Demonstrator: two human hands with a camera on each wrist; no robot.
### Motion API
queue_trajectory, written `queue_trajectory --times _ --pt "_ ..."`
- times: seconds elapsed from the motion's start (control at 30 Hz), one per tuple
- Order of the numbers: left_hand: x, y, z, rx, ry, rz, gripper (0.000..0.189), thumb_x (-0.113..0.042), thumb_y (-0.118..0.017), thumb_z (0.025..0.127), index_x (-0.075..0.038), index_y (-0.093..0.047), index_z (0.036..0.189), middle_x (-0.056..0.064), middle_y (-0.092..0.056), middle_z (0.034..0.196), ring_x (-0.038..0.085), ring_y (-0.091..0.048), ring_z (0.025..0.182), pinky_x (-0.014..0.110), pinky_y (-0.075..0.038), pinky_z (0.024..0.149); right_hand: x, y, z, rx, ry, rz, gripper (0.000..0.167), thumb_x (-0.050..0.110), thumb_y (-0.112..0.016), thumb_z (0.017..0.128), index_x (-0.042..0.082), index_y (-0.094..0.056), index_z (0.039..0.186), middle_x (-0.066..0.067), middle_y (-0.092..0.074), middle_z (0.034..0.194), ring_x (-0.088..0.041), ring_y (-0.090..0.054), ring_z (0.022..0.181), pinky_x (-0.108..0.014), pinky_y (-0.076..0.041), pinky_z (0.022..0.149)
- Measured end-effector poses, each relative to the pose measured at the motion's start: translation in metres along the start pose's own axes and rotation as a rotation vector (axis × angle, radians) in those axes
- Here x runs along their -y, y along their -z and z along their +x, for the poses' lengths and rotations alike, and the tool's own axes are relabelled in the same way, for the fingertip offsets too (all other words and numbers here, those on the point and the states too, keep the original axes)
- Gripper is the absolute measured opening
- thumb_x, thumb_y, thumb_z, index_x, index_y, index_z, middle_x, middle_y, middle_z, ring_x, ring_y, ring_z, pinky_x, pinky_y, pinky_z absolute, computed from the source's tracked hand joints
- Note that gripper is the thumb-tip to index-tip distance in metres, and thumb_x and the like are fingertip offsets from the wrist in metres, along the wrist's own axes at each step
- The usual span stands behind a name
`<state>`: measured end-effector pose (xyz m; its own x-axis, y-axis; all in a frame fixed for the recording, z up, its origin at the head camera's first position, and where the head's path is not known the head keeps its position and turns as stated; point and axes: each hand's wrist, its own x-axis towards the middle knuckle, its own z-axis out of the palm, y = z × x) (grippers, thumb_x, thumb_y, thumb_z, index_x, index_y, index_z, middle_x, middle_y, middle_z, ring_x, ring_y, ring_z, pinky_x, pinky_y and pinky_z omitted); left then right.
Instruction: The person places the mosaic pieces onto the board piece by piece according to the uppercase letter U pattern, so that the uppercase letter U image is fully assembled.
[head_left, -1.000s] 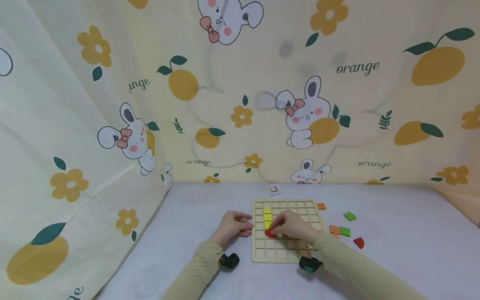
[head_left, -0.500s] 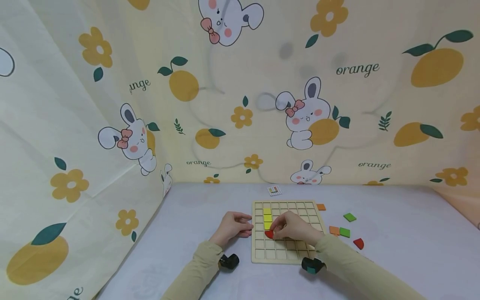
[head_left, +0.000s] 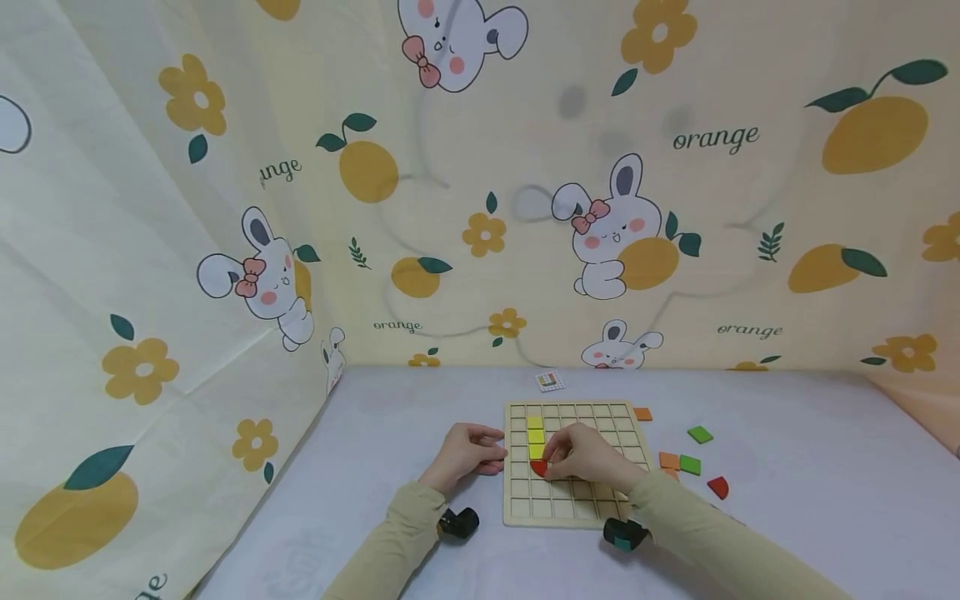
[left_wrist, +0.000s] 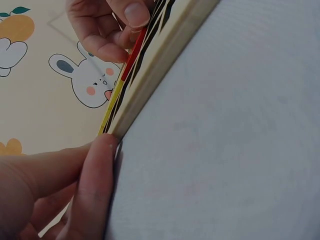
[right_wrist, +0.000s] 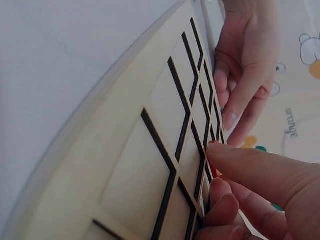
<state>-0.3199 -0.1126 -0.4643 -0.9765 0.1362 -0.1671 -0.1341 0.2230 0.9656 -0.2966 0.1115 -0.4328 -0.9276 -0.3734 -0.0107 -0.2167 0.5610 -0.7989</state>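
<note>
Head view: closest, rounded black cameras (head_left: 626,533) are worn at the wrists, next to creased beige sleeves (head_left: 720,533); if the right one were dragged low, the thin orange tiles (head_left: 668,459) near it could be swept aside. A square board (head_left: 555,508) of pale, smooth wood, gridded into small cells, is touched at its left edge by the left hand (head_left: 463,457), whose fingers (left_wrist: 102,172) are held nearly straight; should that contact be too light, the board could be shifted on the bench (head_left: 825,467). By the right hand (head_left: 588,454), a flat, curved-edged red piece (head_left: 537,468) is pinched between thumb and fingers, in the second column from the left, just nearer than three square yellow tiles (head_left: 536,436). Whether it is fully seated cannot be told; if tilted, it could be caught on a cell's edge, or the adjoining yellow tile nudged. Farther right, glossy-looking green tiles (head_left: 701,434) are scattered. Beyond, a small printed card (head_left: 550,381) is backed by a softly wrinkled curtain (head_left: 465,167).
</note>
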Motion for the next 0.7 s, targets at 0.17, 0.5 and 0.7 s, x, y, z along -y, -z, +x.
queue_trajectory --times 0.17,0.5,0.7 --pt "0.0 0.0 -0.001 0.004 -0.009 0.002 0.031 0.001 -0.073 0.081 0.0 -0.067 0.112 0.01 -0.069 0.083 0.016 -0.067 0.063 0.029 -0.059 0.059 0.0 0.002 -0.002 0.02 0.027 0.014 0.016 0.002 -0.079 0.074 0.002 -0.069 0.087 -0.003 -0.057 0.07 -0.015 -0.05 0.066 -0.028 -0.043 0.06" --pt "0.001 0.0 0.0 -0.001 -0.012 0.0 0.031 0.001 -0.074 0.081 -0.001 -0.067 0.111 0.009 -0.069 0.083 0.016 -0.068 0.063 0.029 -0.06 0.059 -0.012 0.017 -0.003 0.081 0.03 0.078 0.022 0.015 -0.075 0.083 0.005 -0.069 0.102 -0.003 -0.062 0.082 -0.018 -0.054 0.076 -0.03 -0.047 0.065" --pt "0.001 -0.001 0.0 -0.009 -0.011 0.007 0.031 0.0 -0.074 0.08 -0.001 -0.067 0.111 0.009 -0.068 0.084 0.016 -0.068 0.063 0.029 -0.06 0.059 -0.023 0.059 -0.023 0.069 0.026 0.132 0.033 0.024 -0.066 0.092 0.003 -0.064 0.117 -0.01 -0.064 0.099 -0.025 -0.057 0.088 -0.037 -0.052 0.075"
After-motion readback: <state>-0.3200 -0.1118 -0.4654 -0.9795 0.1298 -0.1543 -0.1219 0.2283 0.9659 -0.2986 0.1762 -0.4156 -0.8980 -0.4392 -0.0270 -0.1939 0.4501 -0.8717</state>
